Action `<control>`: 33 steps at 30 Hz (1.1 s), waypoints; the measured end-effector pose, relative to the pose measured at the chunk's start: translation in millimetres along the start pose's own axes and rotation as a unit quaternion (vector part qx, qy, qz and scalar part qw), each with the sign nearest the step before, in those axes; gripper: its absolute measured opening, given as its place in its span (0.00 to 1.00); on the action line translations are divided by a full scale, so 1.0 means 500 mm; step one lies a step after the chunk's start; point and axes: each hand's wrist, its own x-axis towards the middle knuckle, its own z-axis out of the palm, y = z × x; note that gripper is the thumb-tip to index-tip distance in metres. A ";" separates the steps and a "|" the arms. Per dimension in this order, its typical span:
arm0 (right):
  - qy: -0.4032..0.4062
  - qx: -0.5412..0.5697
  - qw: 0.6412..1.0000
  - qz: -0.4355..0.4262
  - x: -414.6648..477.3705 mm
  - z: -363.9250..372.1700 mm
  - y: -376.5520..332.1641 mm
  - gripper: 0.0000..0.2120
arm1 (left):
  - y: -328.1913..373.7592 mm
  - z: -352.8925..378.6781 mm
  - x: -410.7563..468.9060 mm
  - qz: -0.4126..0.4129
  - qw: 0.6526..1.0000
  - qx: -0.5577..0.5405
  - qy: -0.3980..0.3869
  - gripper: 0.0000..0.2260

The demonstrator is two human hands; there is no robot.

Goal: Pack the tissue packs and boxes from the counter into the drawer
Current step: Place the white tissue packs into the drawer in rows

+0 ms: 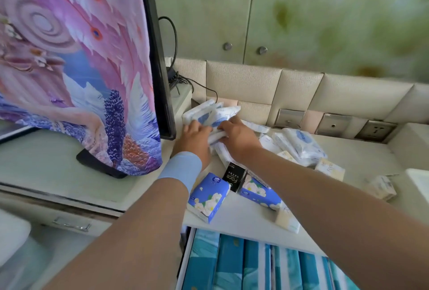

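Both hands, left hand (196, 135) and right hand (236, 135), close together on soft white tissue packs (209, 113) at the desk's (243, 217) far left; slippery wrappers might spill from an overfull grab.

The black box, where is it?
The black box stands on the counter near the middle of the head view, wedged between two blue flowery packs, just in front of the hands and behind the open drawer.
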 end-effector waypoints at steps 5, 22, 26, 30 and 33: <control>0.057 0.063 0.993 -0.079 -0.012 -0.039 0.010 0.19 | 0.019 -0.022 0.001 -0.019 1.000 0.002 0.013 0.20; -0.090 -0.203 0.963 0.151 0.051 -0.011 0.143 0.14 | 0.047 0.003 0.016 -0.088 0.987 -0.114 0.064 0.15; 0.072 -0.198 0.971 0.111 0.016 -0.067 0.128 0.13 | 0.062 -0.022 0.012 -0.091 0.987 -0.116 0.069 0.15; 0.177 -0.028 0.969 0.169 -0.050 -0.151 0.101 0.15 | 0.087 -0.056 -0.020 -0.088 0.986 -0.130 0.054 0.16; 0.182 0.123 0.949 0.227 -0.127 -0.207 0.055 0.12 | 0.112 -0.079 -0.068 -0.090 0.976 -0.193 0.042 0.14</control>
